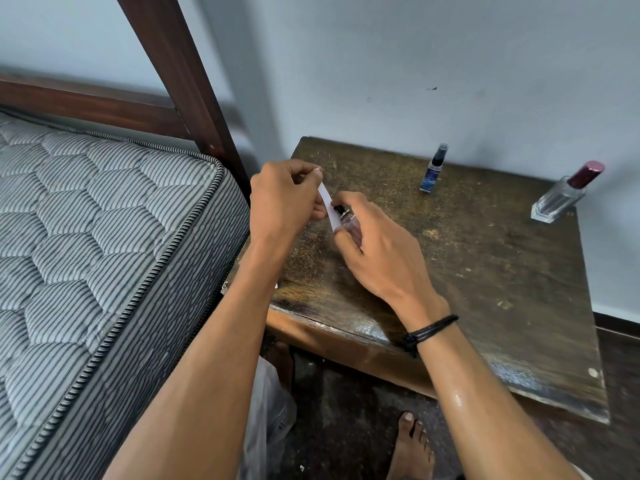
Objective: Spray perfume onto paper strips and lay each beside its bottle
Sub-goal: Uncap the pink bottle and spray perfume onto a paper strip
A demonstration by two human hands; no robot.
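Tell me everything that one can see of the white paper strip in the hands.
The paper strip is narrow, white and plain. The left hand pinches its upper end, so it hangs slanting above the table. Its lower part passes just in front of the black sprayer of the small bottle that the right hand grips. Whether it is wet cannot be told.

Left hand (282,199) pinching paper strip (329,206), right hand (377,247) gripping perfume bottle (348,223)

White strip (327,202), blue bottle (430,174) — grey-striped mattress (86,220)
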